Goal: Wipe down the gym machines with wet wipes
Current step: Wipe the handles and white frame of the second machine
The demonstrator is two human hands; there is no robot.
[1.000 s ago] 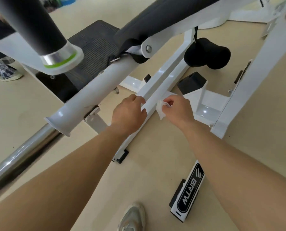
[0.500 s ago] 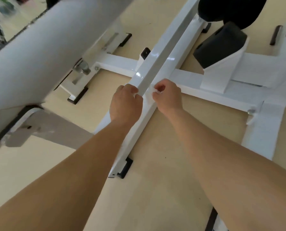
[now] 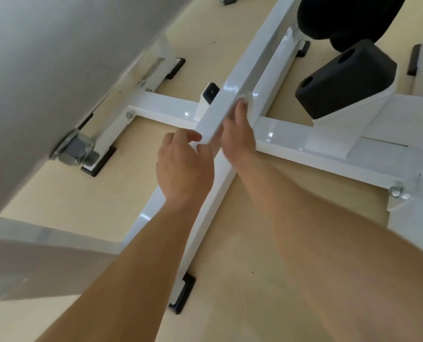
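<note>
A slanted white square bar (image 3: 242,77) of the gym machine runs from the upper right down toward me. My right hand (image 3: 238,132) lies along the bar's right face with its fingers stretched up it. The fingertips press a small white wet wipe (image 3: 246,97) against the metal. My left hand (image 3: 184,166) sits just below on the bar's left side, thumb and curled forefinger pinching its edge. Most of the wipe is hidden under my fingers.
A white floor crossbar (image 3: 291,141) passes under the slanted bar. A black foam block (image 3: 346,77) and a black pad (image 3: 348,16) stand at the upper right. A thick grey-white tube (image 3: 45,70) fills the left. Black rubber feet (image 3: 182,296) rest on the beige floor.
My head has dropped closer to the frame. My right hand has slid up the bar with the wipe, its fingers now stretched out. My left hand has shifted slightly down and loosened.
</note>
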